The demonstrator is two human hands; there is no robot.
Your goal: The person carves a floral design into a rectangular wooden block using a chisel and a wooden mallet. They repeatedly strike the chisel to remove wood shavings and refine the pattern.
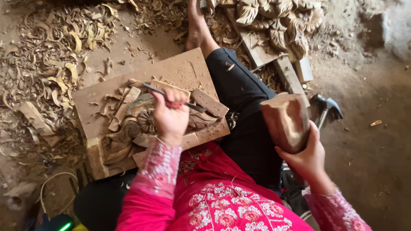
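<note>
Head view, left hand (170,116) fisted around a thin metal chisel (171,97), tip on the carved wooden panel (141,124) lying on a board (180,70) across the lap, right hand (307,156) gripping a wooden mallet (286,122) — raised beside the knee, wood shavings (51,55) strewn left.

The left hand (170,116) grips a slim metal chisel (173,98) laid across a partly carved floral piece (141,122) on a wooden board (180,70) that rests on the person's lap. The right hand (305,156) holds a wooden mallet (286,121) upright beside the leg. Wood shavings (55,51) cover the floor (372,141), and a finished carving (278,21) lies near the bare foot (195,30).
</note>
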